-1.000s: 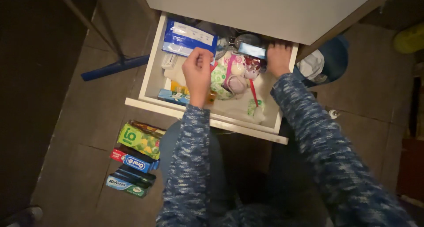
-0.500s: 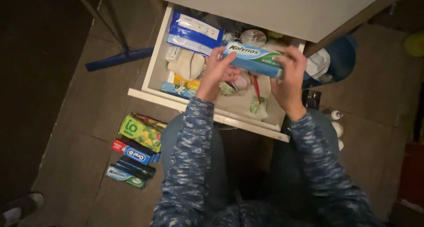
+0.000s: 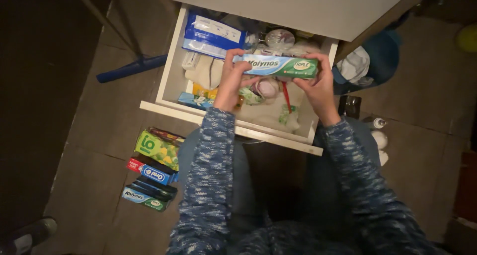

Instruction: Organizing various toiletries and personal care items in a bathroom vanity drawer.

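You are holding a toothpaste box level over the open drawer, left hand and right hand each grasping an end, while four boxes are lying sorted on the floor and clutter is remaining inside.

Both hands, left hand and right hand, hold a toothpaste box level over the open drawer; more boxes lie on the floor at eight o'clock.
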